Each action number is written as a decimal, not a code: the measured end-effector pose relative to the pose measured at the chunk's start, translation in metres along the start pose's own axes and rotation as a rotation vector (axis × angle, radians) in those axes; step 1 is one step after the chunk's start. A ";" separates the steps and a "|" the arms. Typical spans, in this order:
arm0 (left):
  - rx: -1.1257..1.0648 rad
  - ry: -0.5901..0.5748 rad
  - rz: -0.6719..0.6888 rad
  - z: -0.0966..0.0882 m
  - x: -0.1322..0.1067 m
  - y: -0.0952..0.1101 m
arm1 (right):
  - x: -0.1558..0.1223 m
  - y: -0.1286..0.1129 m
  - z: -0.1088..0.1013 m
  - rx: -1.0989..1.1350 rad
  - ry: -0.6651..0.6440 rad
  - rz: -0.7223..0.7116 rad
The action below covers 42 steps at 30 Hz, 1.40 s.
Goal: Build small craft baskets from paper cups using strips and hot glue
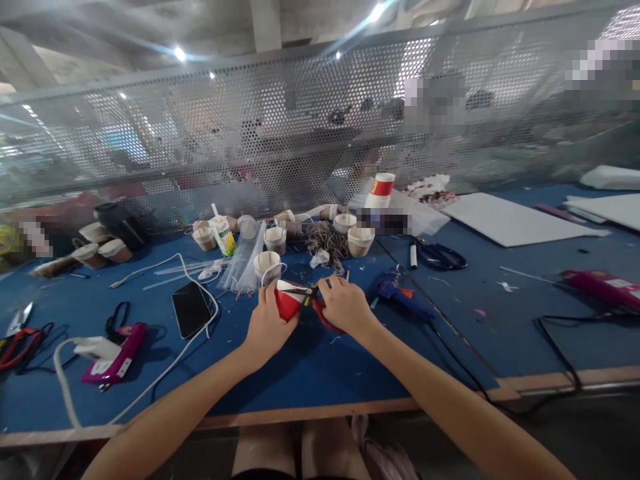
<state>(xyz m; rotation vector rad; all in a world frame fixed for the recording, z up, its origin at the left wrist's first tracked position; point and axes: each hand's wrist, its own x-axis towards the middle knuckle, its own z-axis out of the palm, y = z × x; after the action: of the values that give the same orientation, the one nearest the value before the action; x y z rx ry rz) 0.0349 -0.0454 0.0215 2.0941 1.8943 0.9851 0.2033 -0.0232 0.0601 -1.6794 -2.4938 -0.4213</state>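
Observation:
My left hand (270, 319) grips a red and white paper cup (289, 303), tilted on its side above the blue table. Scissors (320, 308) with red handles are in my right hand (346, 303), its fingers wrapped round the grips. The blades reach the white part of the cup near its rim; whether they are fully closed I cannot make out. Just behind the cup stands a small cup (267, 265) with a white loop handle. To the right of my right hand lies a blue glue gun (403, 293).
Several small cord-wrapped cups, a heap of grey-brown cord (327, 241) and clear plastic sticks (244, 257) lie behind my hands. A phone (191, 310), white cable and magenta power strip (115, 353) are at left. White boards (520, 220) and dark-handled scissors (440, 255) lie at right.

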 end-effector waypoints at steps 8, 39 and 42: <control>0.040 0.051 0.045 0.003 -0.004 0.001 | 0.000 -0.007 0.009 0.037 -0.068 0.057; -0.617 -0.262 -0.073 0.002 0.013 -0.011 | 0.000 0.003 0.010 0.037 0.017 -0.067; -0.617 -0.252 -0.094 0.002 0.012 -0.009 | 0.000 0.002 0.012 0.063 0.011 -0.062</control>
<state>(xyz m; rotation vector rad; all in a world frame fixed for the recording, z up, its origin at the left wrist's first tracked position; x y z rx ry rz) 0.0280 -0.0315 0.0194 1.6572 1.3300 1.0521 0.2057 -0.0186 0.0488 -1.5758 -2.5290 -0.3528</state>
